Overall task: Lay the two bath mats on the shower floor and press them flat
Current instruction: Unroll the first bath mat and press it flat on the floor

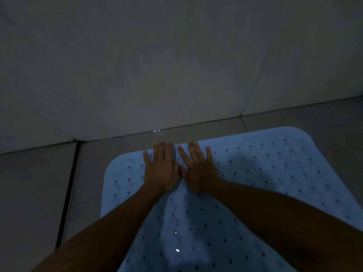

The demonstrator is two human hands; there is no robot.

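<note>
A light blue bath mat (245, 183), dotted with small round holes, lies on the grey tiled shower floor (35, 193). Its far edge runs close to the seam where the floor meets the tiled wall (157, 65), and two rounded far corners show, one at the left and one at the right. The near part of the mat runs out of view at the bottom. Only this one mat is visible.

Both hands rest palm-down on the mat at the middle of its far edge, side by side and nearly touching. The left hand (160, 171) has its fingers extended and flat, gripping nothing, the tips reaching the mat's edge. The right hand (197, 172) is likewise spread flat with fingers splayed. Both forearms cross the mat from the bottom corners of the view, covering much of its middle. A dark grout line (67, 193) runs across the floor left of the mat.
</note>
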